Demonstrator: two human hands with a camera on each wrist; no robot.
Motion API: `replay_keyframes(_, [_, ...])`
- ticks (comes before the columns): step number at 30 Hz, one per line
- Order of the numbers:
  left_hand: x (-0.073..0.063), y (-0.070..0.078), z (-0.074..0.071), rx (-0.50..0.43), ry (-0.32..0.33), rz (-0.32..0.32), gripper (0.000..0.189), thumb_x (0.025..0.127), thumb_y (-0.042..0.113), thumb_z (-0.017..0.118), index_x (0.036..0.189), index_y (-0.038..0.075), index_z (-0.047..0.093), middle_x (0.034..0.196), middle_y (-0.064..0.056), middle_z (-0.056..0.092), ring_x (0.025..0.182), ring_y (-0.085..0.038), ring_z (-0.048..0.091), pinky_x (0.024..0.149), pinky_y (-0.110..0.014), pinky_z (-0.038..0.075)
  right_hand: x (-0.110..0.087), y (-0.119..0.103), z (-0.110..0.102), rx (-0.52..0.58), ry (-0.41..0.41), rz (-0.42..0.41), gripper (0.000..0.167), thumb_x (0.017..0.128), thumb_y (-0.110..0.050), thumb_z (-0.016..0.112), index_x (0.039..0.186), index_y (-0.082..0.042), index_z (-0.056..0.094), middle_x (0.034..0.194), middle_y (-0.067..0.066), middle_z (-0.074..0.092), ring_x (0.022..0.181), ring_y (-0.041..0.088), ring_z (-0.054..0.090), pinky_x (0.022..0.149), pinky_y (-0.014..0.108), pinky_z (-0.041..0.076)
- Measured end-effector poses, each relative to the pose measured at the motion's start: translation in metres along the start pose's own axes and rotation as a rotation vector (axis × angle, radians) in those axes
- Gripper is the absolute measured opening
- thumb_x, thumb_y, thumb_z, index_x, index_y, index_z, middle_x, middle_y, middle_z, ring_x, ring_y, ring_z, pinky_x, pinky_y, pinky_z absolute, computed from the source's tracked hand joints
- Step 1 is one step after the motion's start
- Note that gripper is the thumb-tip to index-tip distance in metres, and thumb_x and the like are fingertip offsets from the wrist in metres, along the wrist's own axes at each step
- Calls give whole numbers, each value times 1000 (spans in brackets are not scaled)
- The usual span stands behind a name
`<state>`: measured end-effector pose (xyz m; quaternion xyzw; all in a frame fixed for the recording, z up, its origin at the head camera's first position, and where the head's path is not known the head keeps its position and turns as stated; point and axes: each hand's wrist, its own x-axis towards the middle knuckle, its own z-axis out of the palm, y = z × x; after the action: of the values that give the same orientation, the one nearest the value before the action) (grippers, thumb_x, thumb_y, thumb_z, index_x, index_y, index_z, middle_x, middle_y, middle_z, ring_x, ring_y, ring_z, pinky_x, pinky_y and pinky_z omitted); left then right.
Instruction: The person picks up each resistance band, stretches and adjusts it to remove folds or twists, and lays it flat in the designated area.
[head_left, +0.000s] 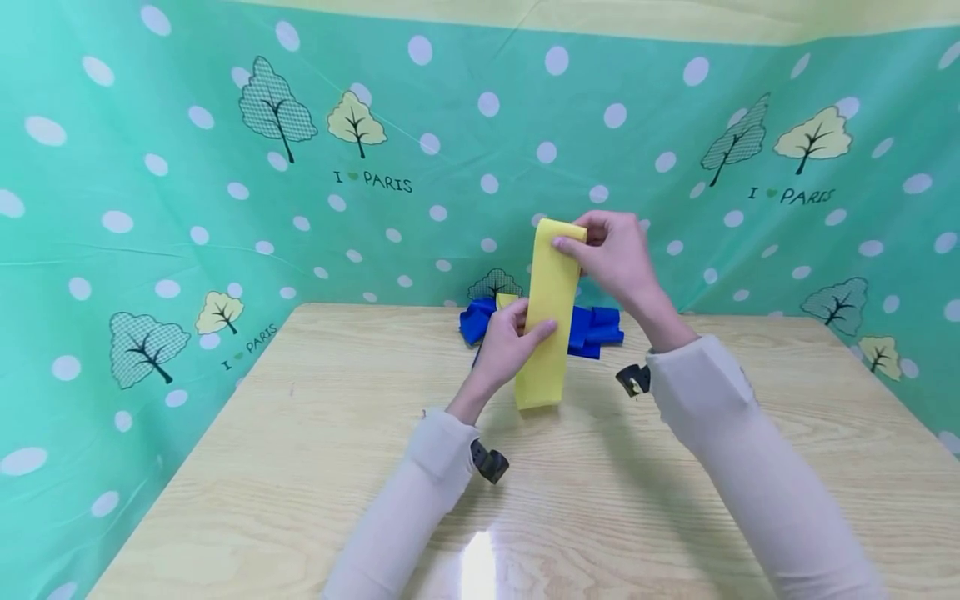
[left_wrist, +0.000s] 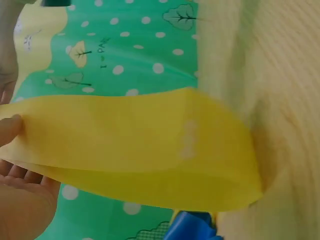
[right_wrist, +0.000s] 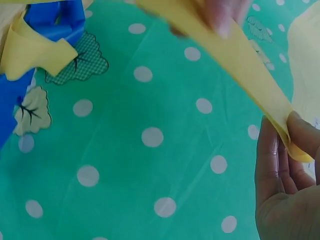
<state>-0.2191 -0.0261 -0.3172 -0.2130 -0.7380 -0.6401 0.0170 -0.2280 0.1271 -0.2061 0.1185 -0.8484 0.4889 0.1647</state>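
A wide yellow band (head_left: pixel 551 308), doubled over into a long flat loop, hangs upright above the table in the head view. My right hand (head_left: pixel 618 258) pinches its folded top end, thumb in front and fingers behind. Lower down, my left hand (head_left: pixel 506 354) holds the band's left side, with the thumb lying across the front. In the left wrist view the two layers of the yellow band (left_wrist: pixel 125 135) spread apart toward the bottom fold. The right wrist view shows the right hand (right_wrist: pixel 290 200) with the band's end between thumb and fingers.
Behind the band, a bundle of blue bands (head_left: pixel 596 329) lies at the table's back edge, partly hidden. A yellow piece (right_wrist: pixel 40 50) is among them. The wooden table (head_left: pixel 300 433) meets a green dotted cloth (head_left: pixel 450 108) at the back.
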Motion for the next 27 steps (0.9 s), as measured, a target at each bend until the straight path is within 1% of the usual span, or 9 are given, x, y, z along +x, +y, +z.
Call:
replay_keyframes(3, [-3, -5, 1, -5, -7, -41, 36, 93, 16, 63, 124, -1, 56, 110, -22, 68, 96, -30, 69, 81, -34, 57, 8, -4, -4, -45, 18, 5, 28, 88, -19, 69, 103, 4, 66, 102, 24, 68, 76, 17, 66, 58, 24, 56])
replay_keyframes(7, [-9, -13, 2, -7, -44, -105, 37, 91, 14, 65, 123, -1, 57, 109, -23, 68, 96, -29, 69, 81, -33, 57, 17, -3, -8, -110, 18, 15, 32, 89, -24, 68, 106, 3, 66, 102, 23, 68, 79, 22, 66, 56, 19, 54])
replay_keyframes(11, [-17, -21, 3, 37, -87, -157, 33, 89, 14, 67, 117, -1, 58, 102, -22, 70, 88, -25, 71, 73, -29, 57, 23, 6, -13, -129, 14, 27, 35, 92, -27, 63, 108, 4, 65, 103, 24, 67, 79, 24, 65, 55, 17, 52])
replay_keyframes(14, [-24, -27, 1, 60, -108, -191, 32, 88, 13, 68, 115, -2, 59, 97, -23, 71, 83, -24, 71, 69, -28, 57, 28, 14, -17, -133, 5, 46, 37, 93, -28, 61, 109, 4, 65, 104, 24, 67, 77, 21, 66, 56, 18, 54])
replay_keyframes(18, [-35, -35, -4, 68, -128, -244, 38, 87, 10, 68, 121, -4, 58, 95, -24, 71, 82, -27, 72, 67, -28, 57, 33, 23, -18, -129, -37, 122, 40, 94, -30, 59, 113, 4, 64, 107, 23, 65, 71, 13, 65, 60, 20, 56])
replay_keyframes(22, [-50, -40, -9, 37, -166, -317, 41, 88, 8, 66, 125, -4, 55, 95, -25, 70, 79, -27, 72, 66, -31, 58, 39, 33, -14, -97, -85, 208, 41, 94, -28, 60, 117, 5, 62, 111, 24, 64, 70, 12, 66, 64, 25, 57])
replay_keyframes(24, [-59, -42, -10, 17, -193, -357, 38, 88, 7, 65, 123, -5, 55, 94, -25, 70, 77, -25, 72, 66, -31, 58, 42, 39, -10, -70, -99, 243, 40, 94, -26, 61, 119, 4, 60, 113, 24, 63, 71, 13, 66, 65, 26, 58])
replay_keyframes(27, [-72, -44, -13, 3, -215, -404, 35, 88, 6, 64, 119, -6, 56, 92, -24, 71, 72, -20, 71, 64, -29, 57, 45, 49, -1, -29, -119, 298, 38, 93, -22, 62, 122, 3, 58, 116, 23, 62, 73, 14, 66, 68, 29, 58])
